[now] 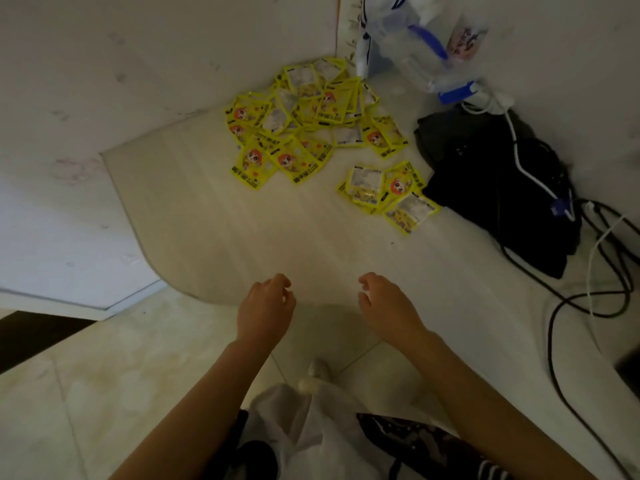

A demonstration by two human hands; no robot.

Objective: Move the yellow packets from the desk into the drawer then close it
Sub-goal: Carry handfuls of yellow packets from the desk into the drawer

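Several yellow packets with a cartoon face lie in a loose pile [304, 116] near the desk's far corner. A smaller cluster of yellow packets [389, 194] sits to its right, beside a black bag. My left hand [265, 308] and my right hand [386, 306] hover side by side at the desk's front edge, well short of the packets. Both have loosely curled fingers and hold nothing. No drawer shows in this view.
The pale desk top [225, 237] runs into a corner between white walls. A black bag [498, 188] with white and black cables [595, 271] lies at the right. A clear plastic bag with blue parts [426, 46] stands at the back. Tiled floor lies below.
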